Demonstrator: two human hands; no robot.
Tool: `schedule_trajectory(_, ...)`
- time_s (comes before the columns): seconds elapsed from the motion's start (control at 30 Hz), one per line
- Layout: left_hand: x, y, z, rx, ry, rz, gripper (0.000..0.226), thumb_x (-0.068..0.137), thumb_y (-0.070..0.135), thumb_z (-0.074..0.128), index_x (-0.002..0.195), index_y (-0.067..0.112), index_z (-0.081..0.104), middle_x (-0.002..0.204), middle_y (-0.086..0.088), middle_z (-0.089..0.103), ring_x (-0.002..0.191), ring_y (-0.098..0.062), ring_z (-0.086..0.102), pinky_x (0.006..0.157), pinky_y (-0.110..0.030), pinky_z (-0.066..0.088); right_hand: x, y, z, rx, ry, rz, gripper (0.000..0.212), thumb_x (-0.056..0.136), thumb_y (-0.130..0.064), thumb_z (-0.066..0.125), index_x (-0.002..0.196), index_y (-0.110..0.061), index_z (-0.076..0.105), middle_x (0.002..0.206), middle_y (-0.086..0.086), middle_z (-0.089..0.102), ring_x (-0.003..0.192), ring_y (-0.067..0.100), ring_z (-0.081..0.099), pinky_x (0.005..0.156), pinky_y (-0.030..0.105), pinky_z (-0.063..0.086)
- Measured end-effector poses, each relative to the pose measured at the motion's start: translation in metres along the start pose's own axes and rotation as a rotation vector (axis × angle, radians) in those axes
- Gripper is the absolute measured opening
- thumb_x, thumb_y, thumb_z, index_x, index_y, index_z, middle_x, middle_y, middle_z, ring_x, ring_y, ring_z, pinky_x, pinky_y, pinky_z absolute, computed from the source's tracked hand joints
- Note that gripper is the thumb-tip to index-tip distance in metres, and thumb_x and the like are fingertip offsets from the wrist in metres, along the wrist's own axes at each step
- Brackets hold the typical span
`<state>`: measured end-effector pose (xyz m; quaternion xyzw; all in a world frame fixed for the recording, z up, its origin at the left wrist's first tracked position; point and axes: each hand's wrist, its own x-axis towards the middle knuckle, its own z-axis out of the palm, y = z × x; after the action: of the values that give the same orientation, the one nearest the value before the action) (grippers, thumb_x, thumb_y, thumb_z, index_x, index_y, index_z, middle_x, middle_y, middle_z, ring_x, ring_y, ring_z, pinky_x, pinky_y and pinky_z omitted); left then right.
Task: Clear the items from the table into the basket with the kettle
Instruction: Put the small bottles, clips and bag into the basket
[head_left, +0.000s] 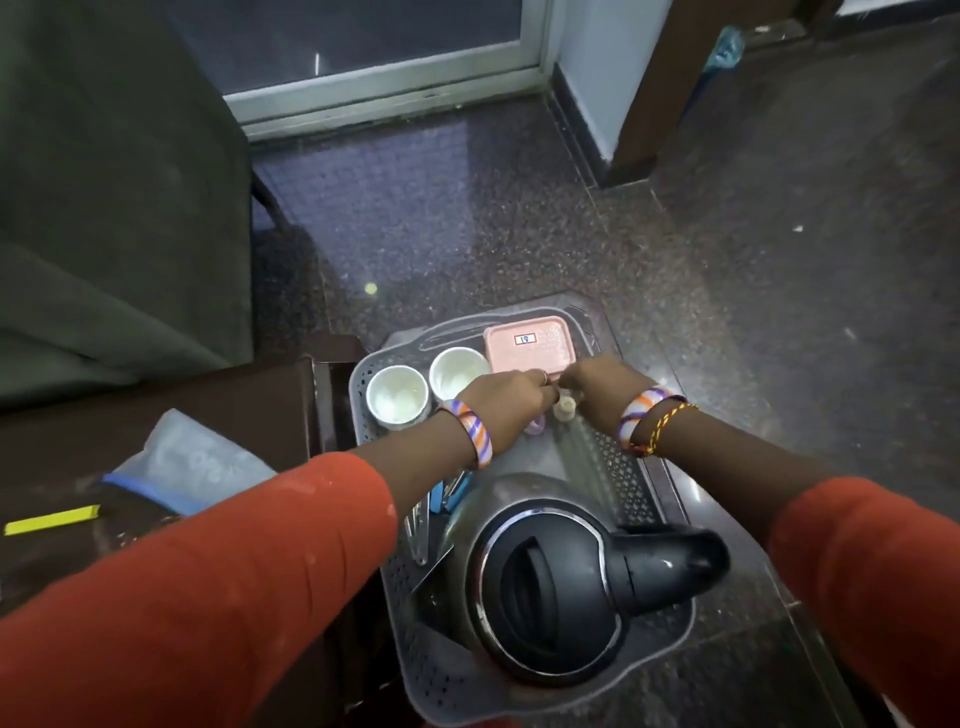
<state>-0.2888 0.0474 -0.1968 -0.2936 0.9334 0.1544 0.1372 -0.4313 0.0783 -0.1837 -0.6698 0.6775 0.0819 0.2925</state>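
A grey perforated basket (628, 467) sits on the floor. In its near end stands a steel kettle (550, 587) with a black lid and handle. Two white cups (397, 397) (457, 371) and a pink lidded box (530, 343) fill its far end. My left hand (511, 408) and my right hand (597, 392) meet fingertip to fingertip over the basket's middle, at the pink box's near edge. Just below them stand a small cream bottle (565, 409) and a purple item (535, 427). What the fingers grip is hidden. Blue-handled utensils (452, 491) lie beside the kettle.
A dark brown table (249, 415) stands left of the basket, bearing a clear zip bag with a blue edge (192, 462) and a yellow strip (52, 519). Dark green fabric (114, 208) hangs at the left. A glass door frame (389, 88) is beyond, on a speckled stone floor.
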Motion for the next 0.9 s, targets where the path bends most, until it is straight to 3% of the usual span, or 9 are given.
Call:
schedule_trajectory(0.17,-0.05,-0.022,-0.026,-0.288,0.322,-0.075,0.037,0.08,0.016,0.041,0.108,0.008,0.064,0.107,-0.018,0.066,0.096,-0.039,0.063,0.076,-0.048,0.052,-0.003,-0.048,-0.051,-0.059,0.049,-0.067,0.031,0.079,-0.003,0.059,0.109,-0.008,0.067,0.114,0.016,0.068,0.107,0.031,0.061,0.087,0.029,0.046)
schedule_trajectory(0.33,-0.144,-0.067,-0.03,-0.496,0.592,-0.346,0.028,0.077,0.016,0.051,0.095,0.008,0.071,0.09,-0.017,0.072,0.083,-0.035,0.068,0.071,-0.038,0.055,0.002,-0.148,-0.088,-0.048,0.047,-0.237,0.026,0.079,0.002,0.059,0.103,-0.002,0.068,0.084,0.013,0.07,0.085,0.028,0.069,0.076,0.026,0.049)
schedule_trajectory(0.5,-0.262,-0.133,0.019,-0.643,0.691,-0.708,0.026,0.077,0.021,0.05,0.084,0.01,0.073,0.082,-0.013,0.074,0.074,-0.028,0.069,0.067,-0.033,0.055,0.024,-0.266,-0.063,-0.139,-0.031,-0.431,0.028,0.08,-0.004,0.06,0.106,-0.007,0.068,0.103,0.014,0.072,0.099,0.027,0.067,0.074,0.021,0.041)
schedule_trajectory(0.57,-0.307,-0.162,0.045,-0.688,0.646,-0.855,0.024,0.075,0.02,0.055,0.086,0.01,0.073,0.086,-0.012,0.076,0.076,-0.025,0.071,0.072,-0.03,0.055,0.036,-0.311,-0.04,-0.171,-0.091,-0.477,0.029,0.079,-0.006,0.061,0.107,-0.009,0.067,0.107,0.013,0.071,0.102,0.026,0.065,0.074,0.019,0.039)
schedule_trajectory(0.7,-0.389,-0.213,0.097,-0.786,0.468,-1.053,0.025,0.075,0.017,0.058,0.094,0.009,0.073,0.095,-0.016,0.075,0.091,-0.029,0.07,0.084,-0.037,0.055,0.058,-0.392,0.026,-0.152,-0.237,-0.5,0.032,0.08,-0.011,0.065,0.112,-0.012,0.066,0.109,0.01,0.071,0.105,0.023,0.064,0.085,0.022,0.044)
schedule_trajectory(0.83,-0.443,-0.247,0.136,-0.807,0.288,-1.094,0.03,0.079,0.015,0.059,0.106,0.005,0.069,0.109,-0.019,0.071,0.105,-0.033,0.065,0.092,-0.038,0.051,0.078,-0.453,0.113,-0.093,-0.339,-0.428,0.035,0.082,-0.011,0.062,0.117,-0.013,0.062,0.114,0.008,0.068,0.107,0.022,0.061,0.083,0.016,0.039)
schedule_trajectory(0.9,-0.456,-0.268,0.151,-0.759,0.192,-1.063,0.029,0.081,0.016,0.057,0.107,0.006,0.068,0.112,-0.019,0.069,0.107,-0.034,0.063,0.092,-0.037,0.05,0.085,-0.477,0.155,-0.06,-0.337,-0.411,0.042,0.082,-0.01,0.061,0.124,-0.013,0.056,0.12,0.012,0.064,0.11,0.025,0.059,0.09,0.022,0.042)
